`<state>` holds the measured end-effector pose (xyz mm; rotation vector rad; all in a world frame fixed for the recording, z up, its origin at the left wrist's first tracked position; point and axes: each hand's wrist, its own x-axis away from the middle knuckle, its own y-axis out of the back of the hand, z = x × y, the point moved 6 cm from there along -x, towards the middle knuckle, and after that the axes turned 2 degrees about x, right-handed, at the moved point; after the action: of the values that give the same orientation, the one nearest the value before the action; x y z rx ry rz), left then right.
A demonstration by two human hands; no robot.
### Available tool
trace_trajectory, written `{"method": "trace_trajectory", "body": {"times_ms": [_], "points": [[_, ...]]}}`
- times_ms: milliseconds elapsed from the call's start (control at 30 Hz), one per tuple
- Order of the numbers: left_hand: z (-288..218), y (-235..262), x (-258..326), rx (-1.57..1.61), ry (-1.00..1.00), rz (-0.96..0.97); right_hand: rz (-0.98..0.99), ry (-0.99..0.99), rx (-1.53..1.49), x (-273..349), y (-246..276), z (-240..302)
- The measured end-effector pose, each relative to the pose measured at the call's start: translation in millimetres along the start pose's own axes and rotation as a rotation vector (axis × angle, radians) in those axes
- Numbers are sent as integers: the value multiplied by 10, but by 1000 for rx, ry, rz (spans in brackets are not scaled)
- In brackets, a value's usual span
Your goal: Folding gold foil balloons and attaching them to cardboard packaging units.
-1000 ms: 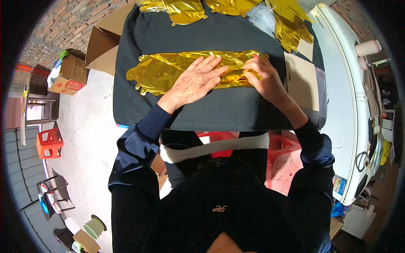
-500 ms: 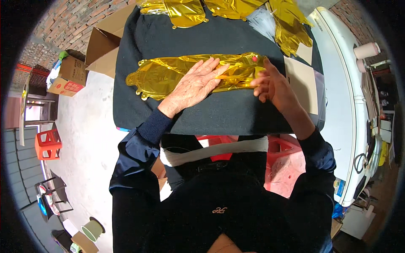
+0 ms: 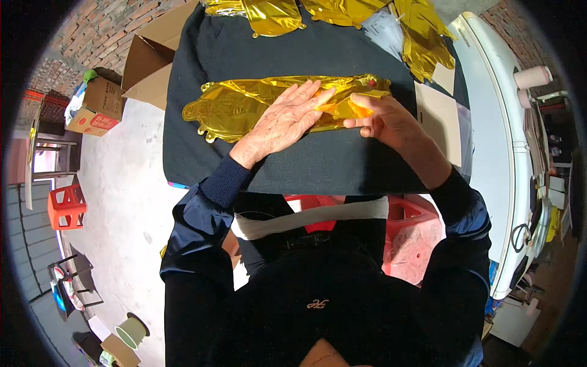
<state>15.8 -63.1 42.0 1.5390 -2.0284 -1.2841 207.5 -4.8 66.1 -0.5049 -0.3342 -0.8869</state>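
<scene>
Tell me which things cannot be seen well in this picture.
- Head view: middle of the gold foil balloon is hidden under the left hand.
- Right hand: its fingertips cover the foil's right part.
- Other gold foil pieces are cut off by the top edge.

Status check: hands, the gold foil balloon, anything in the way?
Left hand flat on the gold foil balloon. Right hand pinching its right end. Balloon lies deflated on the black cloth. More foil pieces beyond, apart.
</scene>
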Motion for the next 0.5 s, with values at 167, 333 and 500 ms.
{"method": "trace_trajectory", "body": {"times_ms": [167,333,500], "points": [[-83,70,-19,114,71,-26,61,117,162,-33,97,12],[-70,47,-38,63,87,-31,81,307,310,-115,163,-36],[-49,-14,-17,-87,-8,-95,-44,403,377,-166,187,26]]}}
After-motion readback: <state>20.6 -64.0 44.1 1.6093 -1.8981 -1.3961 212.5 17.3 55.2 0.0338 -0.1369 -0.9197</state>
